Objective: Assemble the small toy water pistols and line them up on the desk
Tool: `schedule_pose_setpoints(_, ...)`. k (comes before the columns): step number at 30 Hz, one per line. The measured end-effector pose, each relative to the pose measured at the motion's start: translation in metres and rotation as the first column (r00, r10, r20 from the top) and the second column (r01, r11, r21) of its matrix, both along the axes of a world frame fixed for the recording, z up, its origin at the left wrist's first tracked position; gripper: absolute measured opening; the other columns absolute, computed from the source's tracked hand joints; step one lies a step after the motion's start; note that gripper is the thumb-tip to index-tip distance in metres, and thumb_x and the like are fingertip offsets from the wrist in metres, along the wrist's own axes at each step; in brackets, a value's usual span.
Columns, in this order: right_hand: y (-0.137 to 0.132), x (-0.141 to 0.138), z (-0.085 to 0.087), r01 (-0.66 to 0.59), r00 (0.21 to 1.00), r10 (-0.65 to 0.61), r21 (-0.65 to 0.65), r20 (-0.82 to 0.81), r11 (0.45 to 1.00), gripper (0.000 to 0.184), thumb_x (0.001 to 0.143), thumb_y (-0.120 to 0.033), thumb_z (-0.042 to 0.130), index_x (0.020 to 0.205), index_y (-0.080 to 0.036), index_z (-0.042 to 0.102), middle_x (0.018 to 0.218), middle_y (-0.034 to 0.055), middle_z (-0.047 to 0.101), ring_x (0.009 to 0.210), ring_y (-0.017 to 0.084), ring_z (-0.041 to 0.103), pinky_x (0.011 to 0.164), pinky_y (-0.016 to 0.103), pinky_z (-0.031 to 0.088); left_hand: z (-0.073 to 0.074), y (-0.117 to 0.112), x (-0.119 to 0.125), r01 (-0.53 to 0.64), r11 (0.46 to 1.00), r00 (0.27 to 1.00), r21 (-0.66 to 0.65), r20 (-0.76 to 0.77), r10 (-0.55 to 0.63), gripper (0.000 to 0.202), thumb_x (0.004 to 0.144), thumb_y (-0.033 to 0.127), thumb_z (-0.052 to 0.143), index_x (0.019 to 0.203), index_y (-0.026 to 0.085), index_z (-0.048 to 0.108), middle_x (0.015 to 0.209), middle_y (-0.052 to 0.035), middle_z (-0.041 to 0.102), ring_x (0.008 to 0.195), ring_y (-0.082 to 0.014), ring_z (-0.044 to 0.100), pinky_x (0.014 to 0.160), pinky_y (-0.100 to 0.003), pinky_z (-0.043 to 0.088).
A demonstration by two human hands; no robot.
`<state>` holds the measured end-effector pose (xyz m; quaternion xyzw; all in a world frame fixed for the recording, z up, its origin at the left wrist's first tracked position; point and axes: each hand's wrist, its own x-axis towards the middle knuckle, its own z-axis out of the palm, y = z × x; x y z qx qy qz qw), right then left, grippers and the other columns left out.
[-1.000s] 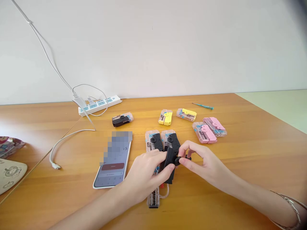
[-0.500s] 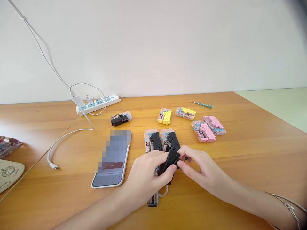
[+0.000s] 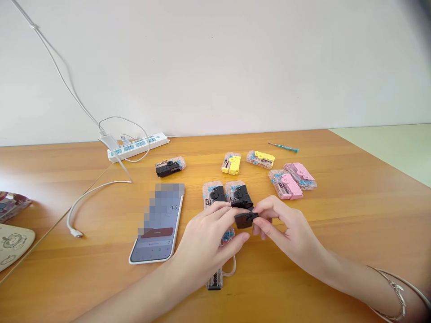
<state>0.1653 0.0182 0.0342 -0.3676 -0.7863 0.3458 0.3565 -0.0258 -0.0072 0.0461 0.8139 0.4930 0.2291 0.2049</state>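
Note:
My left hand (image 3: pixel 210 240) and my right hand (image 3: pixel 286 229) meet over the wooden table (image 3: pixel 353 202), both pinching a small black plastic part (image 3: pixel 245 219). Under my left hand lies a clear toy body (image 3: pixel 217 273) with blue bits inside; only its lower end and a loop show. Just beyond my fingers lie two clear-and-black toys (image 3: pixel 215 195) side by side. Farther back are two yellow ones (image 3: pixel 231 163) and two pink ones (image 3: pixel 291 179), plus a single black one (image 3: pixel 169 167) to the left.
A phone (image 3: pixel 158 229) lies screen up left of my hands. A white power strip (image 3: pixel 138 146) with cables sits by the wall, a loose cable end (image 3: pixel 74 232) on the table. A small teal screwdriver (image 3: pixel 283 146) lies at the back right. Patterned items (image 3: pixel 11 233) sit at the far left.
The black part has turned from standing on edge to lying flatter, and my fingers have lifted it slightly clear of the clear body. The phone's digits went from 15 to 16.

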Motion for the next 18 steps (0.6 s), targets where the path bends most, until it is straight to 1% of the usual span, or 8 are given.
schedule_pose_setpoints(2,0.003,0.004,-0.003,0.051,0.999,-0.052,0.225,-0.003,0.973,0.007,0.091,-0.018,0.048,0.092,-0.024,0.047,0.067,-0.0043,0.066,0.054,0.009,0.063,0.051,0.017,0.048,0.0,0.001,-0.002,0.035,0.999,0.999,-0.001,0.035,-0.035,0.034,0.088,0.028,0.051,0.122,0.029,0.053,0.124,-0.0016,0.061,0.126,-0.0228,0.043,0.098,-0.037,0.042)
schedule_pose_setpoints(4,0.008,0.008,-0.005,0.068,0.996,-0.085,0.456,0.016,0.887,0.008,0.09,-0.016,0.049,0.093,-0.024,0.05,0.07,-0.0022,0.068,0.056,0.01,0.064,0.053,0.019,0.048,0.0,0.001,-0.004,0.039,0.998,0.995,-0.056,0.098,-0.033,0.036,0.09,0.03,0.049,0.126,0.031,0.051,0.139,0.0005,0.049,0.134,-0.0216,0.034,0.107,-0.038,0.034)
schedule_pose_setpoints(6,0.013,0.011,-0.007,0.026,0.996,-0.077,0.624,0.054,0.781,0.009,0.089,-0.015,0.052,0.093,-0.023,0.052,0.069,-0.0011,0.069,0.055,0.012,0.063,0.052,0.022,0.047,0.0,0.001,-0.006,0.031,0.987,0.98,-0.159,0.198,0.001,0.035,0.091,0.034,0.047,0.126,0.03,0.053,0.142,0.0003,0.046,0.133,-0.0219,0.036,0.109,-0.038,0.033)
schedule_pose_setpoints(8,0.016,0.013,-0.008,-0.042,0.995,-0.034,0.703,0.093,0.71,0.013,0.088,-0.012,0.054,0.095,-0.022,0.054,0.07,-0.0001,0.07,0.054,0.012,0.06,0.051,0.024,0.046,0.001,-0.002,-0.008,0.027,0.962,0.953,-0.272,0.298,0.058,0.037,0.092,0.04,0.044,0.126,0.028,0.054,0.137,-0.0013,0.051,0.128,-0.0232,0.044,0.106,-0.037,0.037)
schedule_pose_setpoints(11,0.017,0.011,-0.008,-0.109,0.992,0.027,0.747,0.121,0.656,0.02,0.085,-0.006,0.055,0.097,-0.021,0.056,0.081,0.0031,0.072,0.066,0.015,0.064,0.055,0.025,0.049,0.001,-0.006,-0.006,0.022,0.923,0.9,-0.385,0.41,0.15,0.041,0.09,0.048,0.044,0.125,0.029,0.055,0.131,-0.0007,0.057,0.122,-0.0249,0.049,0.101,-0.036,0.042)
schedule_pose_setpoints(14,0.014,0.009,-0.006,-0.138,0.987,0.028,0.749,0.157,0.648,0.022,0.084,-0.004,0.053,0.099,-0.02,0.058,0.086,0.0036,0.073,0.083,0.017,0.064,0.067,0.027,0.052,0.004,-0.007,-0.001,0.06,0.887,0.835,-0.458,0.51,0.207,0.036,0.091,0.046,0.044,0.117,0.029,0.06,0.118,0.0004,0.065,0.116,-0.0235,0.053,0.096,-0.033,0.045)
schedule_pose_setpoints(16,0.014,0.009,-0.004,-0.164,0.981,0.04,0.707,0.189,0.687,0.022,0.086,-0.006,0.052,0.1,-0.021,0.057,0.09,0.0026,0.073,0.087,0.017,0.063,0.072,0.027,0.052,0.007,-0.005,0.003,0.082,0.86,0.798,-0.504,0.55,0.246,0.03,0.091,0.04,0.044,0.109,0.026,0.064,0.104,-0.0002,0.068,0.106,-0.0219,0.058,0.09,-0.032,0.048)
schedule_pose_setpoints(18,0.017,0.01,-0.001,-0.169,0.98,0.051,0.657,0.195,0.734,0.019,0.088,-0.008,0.05,0.097,-0.023,0.057,0.089,0.0015,0.072,0.085,0.016,0.063,0.07,0.027,0.051,0.009,-0.001,0.004,0.084,0.846,0.767,-0.526,0.576,0.281,0.026,0.09,0.034,0.045,0.102,0.024,0.065,0.097,-0.001,0.068,0.098,-0.0199,0.06,0.087,-0.031,0.049)
